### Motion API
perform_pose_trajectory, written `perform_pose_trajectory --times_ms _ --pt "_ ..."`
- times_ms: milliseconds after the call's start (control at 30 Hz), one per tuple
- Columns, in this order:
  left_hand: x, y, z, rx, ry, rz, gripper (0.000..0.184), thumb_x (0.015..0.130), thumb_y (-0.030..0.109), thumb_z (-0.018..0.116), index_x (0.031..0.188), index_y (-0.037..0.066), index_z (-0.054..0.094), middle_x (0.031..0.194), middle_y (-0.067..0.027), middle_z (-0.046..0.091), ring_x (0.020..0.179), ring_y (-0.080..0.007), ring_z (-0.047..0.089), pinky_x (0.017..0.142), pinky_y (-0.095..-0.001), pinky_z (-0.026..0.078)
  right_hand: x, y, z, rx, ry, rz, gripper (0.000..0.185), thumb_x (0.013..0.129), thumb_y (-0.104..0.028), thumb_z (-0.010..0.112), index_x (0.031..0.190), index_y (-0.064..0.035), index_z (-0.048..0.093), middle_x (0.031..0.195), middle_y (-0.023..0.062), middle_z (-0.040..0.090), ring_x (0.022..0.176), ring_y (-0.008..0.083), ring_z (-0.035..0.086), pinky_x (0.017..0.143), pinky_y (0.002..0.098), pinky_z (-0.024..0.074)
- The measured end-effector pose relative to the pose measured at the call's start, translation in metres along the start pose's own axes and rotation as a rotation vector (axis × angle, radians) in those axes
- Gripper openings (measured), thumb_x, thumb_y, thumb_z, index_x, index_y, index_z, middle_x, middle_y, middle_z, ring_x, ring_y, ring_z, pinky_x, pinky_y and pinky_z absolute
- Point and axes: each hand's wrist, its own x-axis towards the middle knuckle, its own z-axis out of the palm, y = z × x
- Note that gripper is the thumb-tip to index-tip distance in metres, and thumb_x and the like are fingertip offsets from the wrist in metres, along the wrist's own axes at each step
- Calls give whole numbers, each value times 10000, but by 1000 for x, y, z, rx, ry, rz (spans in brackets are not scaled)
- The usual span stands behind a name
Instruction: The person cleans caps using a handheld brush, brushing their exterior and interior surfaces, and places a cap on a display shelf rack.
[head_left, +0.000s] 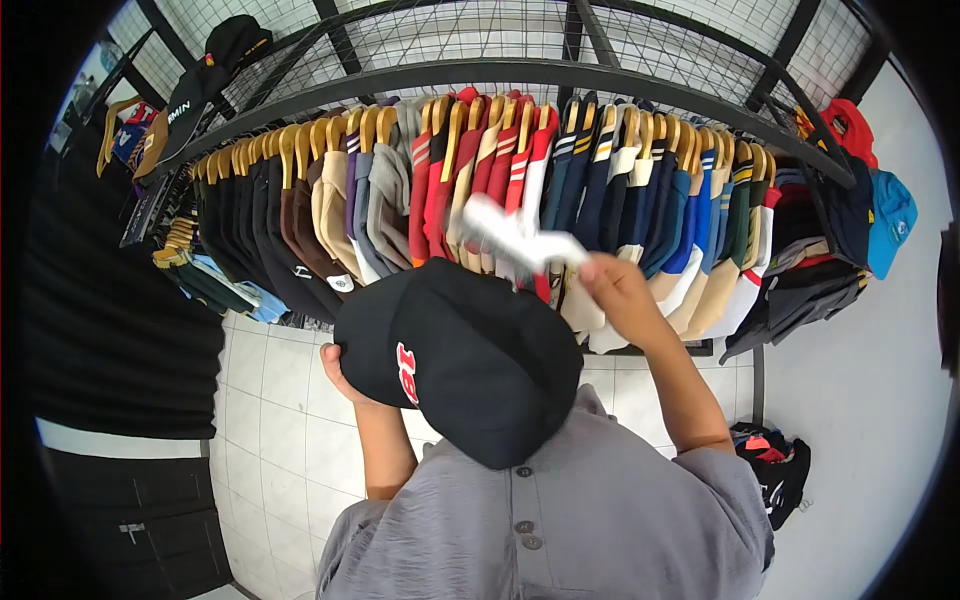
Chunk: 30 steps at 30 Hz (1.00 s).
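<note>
A black cap (470,360) with a red and white number on it is held up in front of my chest. My left hand (345,375) grips it at its left edge, with most of the fingers hidden behind the cap. Above the cap's right side, my right hand (612,285) is closed round the end of a white handled tool (520,240), which is blurred by motion. The tool's wide end points up and left, just above the cap and apart from my left hand.
Jackets on wooden hangers (460,190) fill a black rack (500,72) ahead. More caps (235,40) hang at the upper left, and a blue cap (890,222) at the right. A dark cloth pile (785,475) lies at the lower right. A black curtain (120,300) hangs left.
</note>
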Motion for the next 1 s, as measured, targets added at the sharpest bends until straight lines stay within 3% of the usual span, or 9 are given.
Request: perform_pose_trajectory --times_ms 33,167,233,367,567,667,833,967,1000 --pt "-1 1 -1 1 -4 7 663 758 362 482 1265 -62 437 1274 -226 493 1180 -353 482 1040 -443 340 5 2 1 20 143 6 421 934 -390 501 835 13 575 645 -28 487 609 72 442 547 242 370" --pt "-7 5 -13 132 69 66 613 768 335 477 1225 -73 473 1239 -227 521 1139 -345 516 1007 -430 381 -11 10 -7 411 6 115 403 951 -379 474 836 -4 567 635 -33 453 615 61 408 546 229 352" --pt "-11 5 -15 154 87 43 596 771 323 474 1213 -77 484 1231 -228 526 1130 -340 524 994 -425 396 -16 4 10 298 -293 99 392 957 -378 462 837 -18 559 610 -46 421 573 62 380 517 232 332" --pt "-2 6 3 258 270 9 584 811 356 450 1209 -69 490 1207 -218 543 1083 -327 559 967 -402 427 -9 14 3 -527 100 132 412 952 -408 460 840 -25 565 556 -59 393 478 80 357 459 261 309" --pt "7 -8 11 233 235 67 542 837 332 429 1211 -58 482 1203 -202 550 1074 -302 568 960 -386 437 -28 41 9 495 -58 272 441 933 -406 499 707 -28 526 580 -25 421 505 68 348 466 238 296" --pt "12 -14 22 233 232 65 523 856 333 421 1205 -49 492 1206 -193 551 1090 -295 558 977 -385 416 -23 82 17 -263 182 173 394 935 -352 509 667 -64 518 555 -45 384 464 35 316 415 225 224" --pt "18 -24 33 434 296 -26 550 891 375 398 1227 -54 474 1221 -181 541 1097 -269 552 968 -351 413 -28 46 -3 75 571 19 329 963 -305 458 761 -59 541 540 -57 407 450 33 326 418 224 236" --pt "23 -57 30 430 400 -53 579 906 434 363 1214 -39 492 1187 -175 564 1078 -267 565 948 -349 431 -42 39 30 -160 434 -238 364 920 -384 513 832 -34 560 529 6 469 428 114 437 428 275 344" --pt "21 -63 25 441 411 -26 582 906 445 363 1213 -32 495 1193 -169 561 1083 -264 561 951 -348 428 -45 39 42 -363 232 -227 354 891 -377 562 854 -25 571 544 59 507 449 168 494 441 300 376"
